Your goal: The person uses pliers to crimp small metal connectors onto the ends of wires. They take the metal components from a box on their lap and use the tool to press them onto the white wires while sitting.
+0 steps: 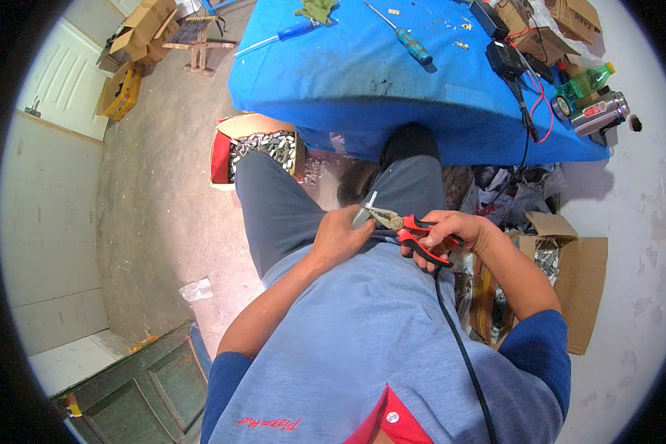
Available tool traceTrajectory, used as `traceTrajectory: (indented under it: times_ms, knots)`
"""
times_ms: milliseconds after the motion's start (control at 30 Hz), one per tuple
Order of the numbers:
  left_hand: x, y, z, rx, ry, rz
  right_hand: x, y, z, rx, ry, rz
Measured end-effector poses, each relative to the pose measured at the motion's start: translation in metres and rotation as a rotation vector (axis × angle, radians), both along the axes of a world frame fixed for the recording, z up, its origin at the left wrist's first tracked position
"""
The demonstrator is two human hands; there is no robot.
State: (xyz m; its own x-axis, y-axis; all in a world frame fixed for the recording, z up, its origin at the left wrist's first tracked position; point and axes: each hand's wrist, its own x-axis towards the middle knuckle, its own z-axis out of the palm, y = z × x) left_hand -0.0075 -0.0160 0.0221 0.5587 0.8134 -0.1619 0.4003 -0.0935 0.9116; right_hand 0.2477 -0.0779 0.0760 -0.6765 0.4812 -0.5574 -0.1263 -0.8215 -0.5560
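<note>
Over my lap, my left hand [344,233] grips a small grey block-shaped piece [362,215] with a pale tip sticking out at its upper end. My right hand [455,233] is closed around the red and black handles of long-nose pliers [399,223]. Their metal jaws reach left to the small piece, close to its upper part. Whether the jaws pinch it or only touch it is too small to tell. My fingers hide the lower part of the piece.
A blue cloth-covered table [333,72] stands ahead, bearing a blue screwdriver [297,31], a teal-handled screwdriver [414,47], black power adapters [505,59] and a steel flask [598,114]. Below it sits a box of small metal parts [266,149]. An open carton [583,277] stands right.
</note>
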Motion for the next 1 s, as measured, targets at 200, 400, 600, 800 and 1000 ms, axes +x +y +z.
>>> traceTrajectory:
  times_ms: [200,400,600,800,1000]
  knots:
    - [0.000,0.000,0.007,-0.029,0.012,-0.008,-0.003,-0.003,0.001,-0.038,0.030,-0.052]
    - [0.000,0.000,0.001,-0.017,0.005,0.014,-0.009,-0.006,0.005,-0.070,0.016,-0.077]
    - [-0.003,0.001,-0.002,-0.040,0.032,0.014,-0.020,-0.007,0.001,0.086,-0.167,-0.021]
    - [-0.009,0.000,-0.012,-0.088,-0.030,0.064,-0.060,-0.013,-0.005,1.084,-1.228,0.243]
    - [-0.006,0.002,0.001,-0.145,-0.129,0.176,-0.046,0.026,-0.025,0.864,-0.938,-0.184]
